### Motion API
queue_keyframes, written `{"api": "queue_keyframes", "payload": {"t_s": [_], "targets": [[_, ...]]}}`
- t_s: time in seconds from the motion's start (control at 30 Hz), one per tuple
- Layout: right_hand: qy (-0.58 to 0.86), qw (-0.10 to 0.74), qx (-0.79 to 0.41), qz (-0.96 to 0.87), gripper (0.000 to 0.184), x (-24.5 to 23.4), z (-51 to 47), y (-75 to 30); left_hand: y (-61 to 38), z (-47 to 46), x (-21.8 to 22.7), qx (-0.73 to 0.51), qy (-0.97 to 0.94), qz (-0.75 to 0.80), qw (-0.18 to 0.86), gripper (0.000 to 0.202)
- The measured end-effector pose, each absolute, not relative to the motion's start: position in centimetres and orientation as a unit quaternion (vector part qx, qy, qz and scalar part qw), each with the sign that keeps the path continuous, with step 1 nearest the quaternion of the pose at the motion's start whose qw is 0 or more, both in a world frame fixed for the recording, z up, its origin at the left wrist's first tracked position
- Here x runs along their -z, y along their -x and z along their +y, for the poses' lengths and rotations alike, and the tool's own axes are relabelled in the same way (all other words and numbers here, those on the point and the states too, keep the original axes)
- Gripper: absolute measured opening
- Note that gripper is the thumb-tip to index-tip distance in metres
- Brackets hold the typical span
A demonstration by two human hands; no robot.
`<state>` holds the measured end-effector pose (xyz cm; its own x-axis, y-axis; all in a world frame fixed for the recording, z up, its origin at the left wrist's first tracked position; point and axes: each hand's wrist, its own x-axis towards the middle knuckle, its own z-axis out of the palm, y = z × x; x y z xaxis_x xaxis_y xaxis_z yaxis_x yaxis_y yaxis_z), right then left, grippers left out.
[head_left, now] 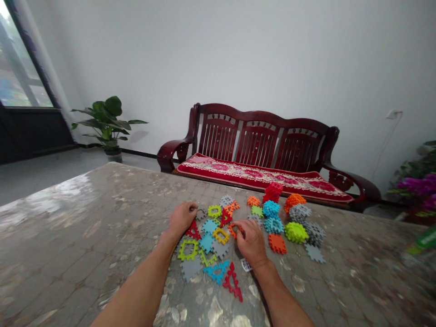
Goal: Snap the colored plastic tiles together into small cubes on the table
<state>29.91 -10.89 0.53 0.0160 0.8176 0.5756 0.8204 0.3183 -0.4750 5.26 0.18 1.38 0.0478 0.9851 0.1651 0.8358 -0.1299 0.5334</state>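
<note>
Several flat, toothed plastic pieces in green, blue, red, orange, yellow and grey lie scattered on a stone-patterned table (85, 236). My left hand (181, 217) rests curled at the left edge of the pile, its fingertips at a grey piece (200, 213). Beside a red triangle (192, 231) lies a green frame (188, 249). My right hand (251, 241) lies in the middle of the pile, fingers pinched on an orange piece (233, 229). Assembled balls and cubes stand behind: red (273, 191), blue (271, 209), orange (293, 200), green (295, 232), grey (299, 212).
Behind the table stands a dark wooden bench (259, 141) with a red cushion. A potted plant (107, 122) is at the back left near a window. Purple flowers (420, 186) and a green object (427, 238) are at the right edge.
</note>
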Motion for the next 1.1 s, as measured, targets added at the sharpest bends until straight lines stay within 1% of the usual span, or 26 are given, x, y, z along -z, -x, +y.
{"api": "queue_keyframes", "payload": {"t_s": [0.17,0.23,0.33,0.47,0.57,0.7,0.9,1.1], "targets": [[0.54,0.408,-0.026,-0.736,0.028,-1.6,-11.6,-29.2,-5.1,0.1,-1.6,-0.255,-0.679,0.67,0.158,0.026],[0.518,0.392,-0.037,-0.759,0.026,-2.3,-11.9,-28.7,-5.1,0.1,-1.6,-0.252,-0.678,0.673,0.156,0.027],[0.502,0.358,-0.043,-0.786,0.027,-2.8,-12.3,-28.0,-5.1,0.2,-1.5,-0.247,-0.679,0.675,0.151,0.027],[0.507,0.334,-0.045,-0.793,0.019,-2.7,-12.4,-27.6,-5.1,0.3,-1.4,-0.246,-0.683,0.672,0.147,0.026],[0.511,0.337,-0.045,-0.79,0.013,-2.4,-12.3,-27.7,-5.1,0.2,-1.5,-0.25,-0.685,0.668,0.147,0.026],[0.521,0.348,-0.058,-0.777,0.01,-2.2,-12.1,-28.0,-5.1,0.2,-1.5,-0.25,-0.685,0.668,0.15,0.025],[0.531,0.363,-0.04,-0.765,0.011,-1.7,-11.6,-28.5,-5.0,0.3,-1.4,-0.25,-0.685,0.668,0.148,0.026],[0.603,0.385,0.004,-0.699,0.015,-0.9,-11.1,-29.2,-5.0,0.3,-1.4,-0.249,-0.686,0.667,0.149,0.027]]}}
